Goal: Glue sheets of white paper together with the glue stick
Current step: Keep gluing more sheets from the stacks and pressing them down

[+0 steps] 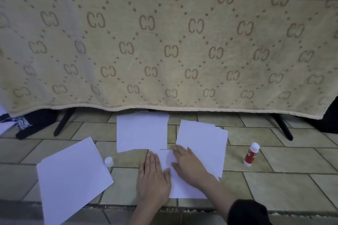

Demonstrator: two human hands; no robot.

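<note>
At about 8 o'clock a stack of white sheets [73, 179] lies askew on the tiled floor [274, 184], and just beside its right edge stands a small white cap [109, 161], well apart from its stick. At 12 o'clock of the hands lies a second sheet [141, 133]. The left hand [153, 177] lies flat, fingers straight, palm down on the left edge of the centre sheet [182, 186]; it grips nothing. The right hand [188, 164] is also flat and spread, pressing the same sheet where it meets a fanned pile [204, 144] at 1 o'clock. Judging by this, the step is pressing a glued joint. At 3 o'clock the glue stick [251, 154] stands uncapped, clear of all paper.

The risks: uneven pressure could let the sheets slide and set crooked, or trap a wrinkle; stray glue could bond the centre sheet to the neighbouring pile it overlaps; the open stick may dry or get toppled by a sleeve.
</note>
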